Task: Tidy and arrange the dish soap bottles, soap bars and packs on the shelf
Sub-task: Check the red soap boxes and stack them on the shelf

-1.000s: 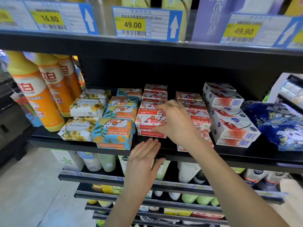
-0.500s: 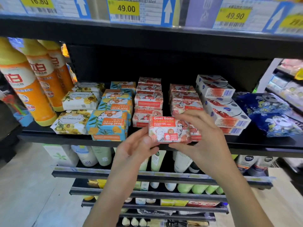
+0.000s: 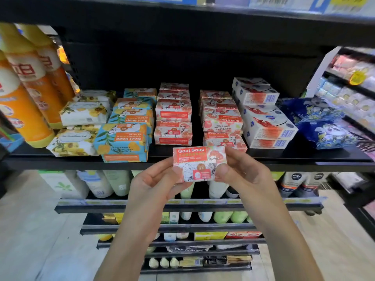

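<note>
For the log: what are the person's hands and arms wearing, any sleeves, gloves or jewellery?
Nothing worn shows. The left hand and right hand are bare: no gloves, rings or watch. The left forearm and right forearm are uncovered to the frame's edge.

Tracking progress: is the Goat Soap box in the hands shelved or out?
Out: the left hand and right hand hold the Goat Soap box before the shelf edge.

Glossy printed paper soap bar (image 3: 199, 164), matt black shelf (image 3: 284, 161) prob. metal, shiny plastic dish soap bottles (image 3: 26, 92)
</note>
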The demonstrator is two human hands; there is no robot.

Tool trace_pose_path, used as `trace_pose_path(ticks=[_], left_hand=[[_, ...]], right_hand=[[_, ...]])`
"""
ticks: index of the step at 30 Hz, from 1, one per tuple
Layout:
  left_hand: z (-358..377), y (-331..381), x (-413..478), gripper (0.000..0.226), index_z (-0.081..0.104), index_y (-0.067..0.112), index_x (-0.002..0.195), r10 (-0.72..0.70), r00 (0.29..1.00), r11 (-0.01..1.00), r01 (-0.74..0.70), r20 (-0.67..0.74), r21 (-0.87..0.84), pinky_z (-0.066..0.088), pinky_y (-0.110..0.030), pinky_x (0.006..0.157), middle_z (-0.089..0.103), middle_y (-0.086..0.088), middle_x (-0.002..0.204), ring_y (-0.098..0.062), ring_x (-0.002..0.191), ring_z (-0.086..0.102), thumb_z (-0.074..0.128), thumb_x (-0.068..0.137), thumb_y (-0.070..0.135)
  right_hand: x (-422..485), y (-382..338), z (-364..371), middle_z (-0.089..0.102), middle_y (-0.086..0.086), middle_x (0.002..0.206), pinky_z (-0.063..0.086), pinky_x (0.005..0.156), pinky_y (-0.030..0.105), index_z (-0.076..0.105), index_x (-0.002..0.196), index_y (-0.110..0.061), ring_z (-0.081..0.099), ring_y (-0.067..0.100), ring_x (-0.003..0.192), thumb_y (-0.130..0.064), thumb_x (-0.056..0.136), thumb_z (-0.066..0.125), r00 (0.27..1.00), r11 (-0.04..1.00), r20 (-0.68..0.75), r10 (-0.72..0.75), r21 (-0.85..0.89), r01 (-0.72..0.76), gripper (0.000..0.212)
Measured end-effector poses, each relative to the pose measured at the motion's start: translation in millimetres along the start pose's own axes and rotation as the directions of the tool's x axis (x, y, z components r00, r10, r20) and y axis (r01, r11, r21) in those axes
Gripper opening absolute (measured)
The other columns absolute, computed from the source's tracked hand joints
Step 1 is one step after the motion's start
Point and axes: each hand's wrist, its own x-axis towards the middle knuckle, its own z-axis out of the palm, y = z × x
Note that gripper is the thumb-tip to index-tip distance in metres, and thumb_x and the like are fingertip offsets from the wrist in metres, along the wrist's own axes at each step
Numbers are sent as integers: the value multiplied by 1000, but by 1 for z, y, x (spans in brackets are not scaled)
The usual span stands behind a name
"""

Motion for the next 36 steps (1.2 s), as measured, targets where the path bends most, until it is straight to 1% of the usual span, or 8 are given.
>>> trace_pose_path(ticks=[3,7,12,15,20,27,33,36], left_hand=[[2,-2,-3,40,68,9,125,13,1000,1000,-13,3,23,59,-38,95,78,-8,110,-23,107,74,65,87,19],[2,-6,-3,46,68,11,127,25,1000,998,-26,9,61,58,-35,95,78,-7,112,-23,109,73,68,83,23],[5,-10,-2,47,69,14,126,19,1000,999,-18,-9,47,58,-31,95,78,-8,113,-23,110,73,71,80,23],[8,-13,-2,39,72,19,123,4,1000,999,-4,0,47,58,-28,91,77,-5,115,-20,111,72,80,84,18],[8,-14,-5,39,73,15,121,-51,998,997,49,43,52,49,-38,106,75,-6,120,-21,117,69,70,84,27],[3,-11,-5,57,71,4,116,-107,994,994,108,33,-16,57,-35,98,77,-15,112,-27,111,73,69,77,46],[-5,-13,-7,54,73,5,116,-79,997,996,79,-10,-36,57,-38,98,76,-16,114,-30,111,72,81,75,40],[-6,-12,-9,47,71,3,120,-62,998,997,61,-18,-38,55,-39,101,76,-15,114,-29,112,72,75,82,32]], right_hand=[[0,4,-3,78,-5,106,57,79,20,70,113,-28,74,11,99,-40,69,79,998,996,-26,64,70,-62,46],[5,13,-7,74,4,116,55,96,35,71,119,-24,71,18,109,-46,65,86,991,987,-18,130,95,-128,61],[9,19,-14,71,12,118,55,85,24,72,121,-17,71,17,106,-37,64,93,992,984,2,128,124,-127,63],[9,21,-20,72,6,109,54,83,24,73,117,-17,70,16,99,-25,67,94,997,984,29,71,160,-74,55],[6,20,-21,78,5,112,57,85,25,78,108,-24,72,18,105,-12,72,78,991,971,47,-124,213,111,38],[6,35,-20,76,8,118,57,87,27,69,121,-7,69,22,116,6,72,75,979,968,86,-182,191,163,51],[0,32,-12,73,1,126,53,93,23,64,128,-7,63,15,125,1,76,74,978,980,144,-149,155,127,54],[-2,27,-8,74,-10,118,54,93,22,64,131,-17,67,6,116,-22,82,78,989,994,134,-61,98,48,51]])
